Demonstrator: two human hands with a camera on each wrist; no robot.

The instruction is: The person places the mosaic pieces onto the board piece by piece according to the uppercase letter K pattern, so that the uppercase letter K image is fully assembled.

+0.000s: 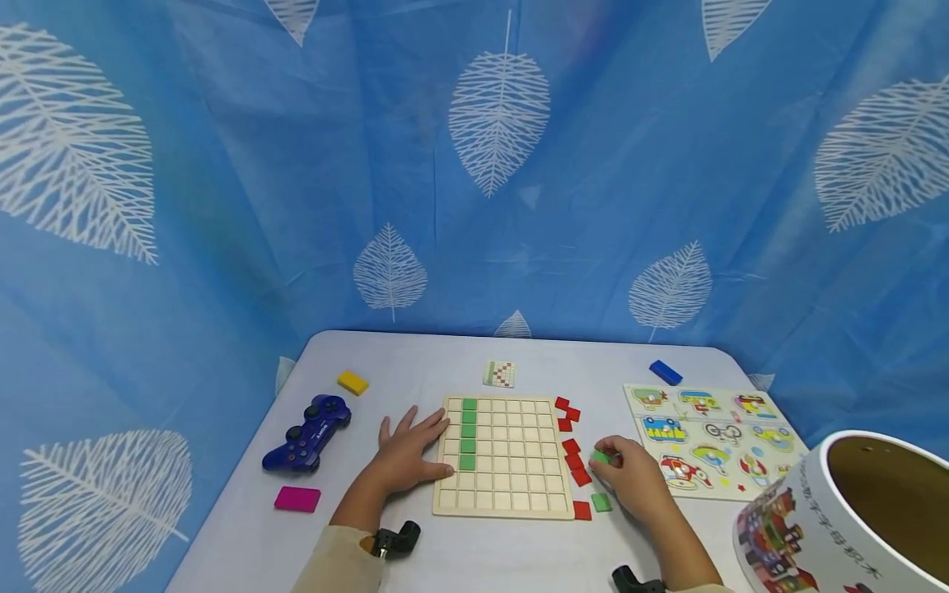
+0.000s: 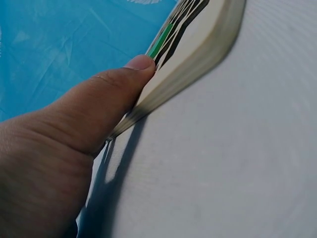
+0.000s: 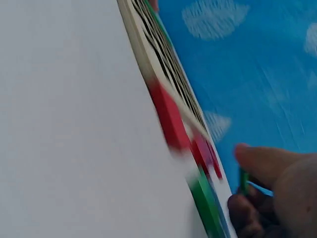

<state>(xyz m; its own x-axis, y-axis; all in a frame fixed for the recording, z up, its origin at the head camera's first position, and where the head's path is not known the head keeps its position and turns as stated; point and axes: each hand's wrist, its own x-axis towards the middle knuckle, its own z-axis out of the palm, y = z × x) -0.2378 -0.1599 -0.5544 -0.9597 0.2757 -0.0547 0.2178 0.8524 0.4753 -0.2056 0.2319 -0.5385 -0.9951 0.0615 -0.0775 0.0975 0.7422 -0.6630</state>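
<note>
A wooden grid board (image 1: 511, 499) lies on the white table, with several green square tiles (image 1: 469, 417) set down its second column from the left. My left hand (image 1: 404, 457) rests at the board's left edge, fingers spread, its thumb (image 2: 116, 84) on the frame. To the right of the board, my right hand (image 1: 633, 478) pinches a green tile (image 3: 243, 179) between thumb and fingers. Below that hand another green tile (image 1: 601, 501) lies on the table. Several red tiles (image 1: 573, 461) are scattered along the board's right edge.
Behind the board lies a small pattern card (image 1: 499, 374). A game controller (image 1: 307, 434), yellow block (image 1: 352, 382) and magenta block (image 1: 297, 499) are at left. At right are a blue block (image 1: 666, 372), a picture puzzle board (image 1: 712, 441) and a large round container (image 1: 838, 519).
</note>
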